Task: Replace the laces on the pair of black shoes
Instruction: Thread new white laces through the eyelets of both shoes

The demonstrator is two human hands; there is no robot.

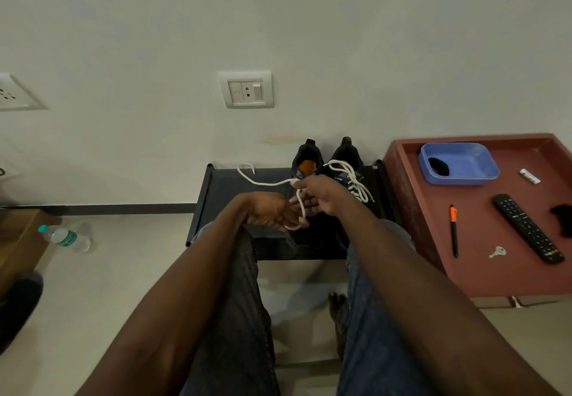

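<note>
Two black shoes stand side by side on a low black rack against the wall. The right shoe carries a white lace threaded up its front. The left shoe shows an orange insole, and my hands cover its front. A loose white lace runs from the rack's back left to my hands. My right hand pinches this lace above the left shoe. My left hand holds a loop of the same lace lower down, fingers curled round it.
A red-brown table at the right holds a blue tray, a remote, a pen and a key. A water bottle lies on the floor at the left. My knees flank the rack.
</note>
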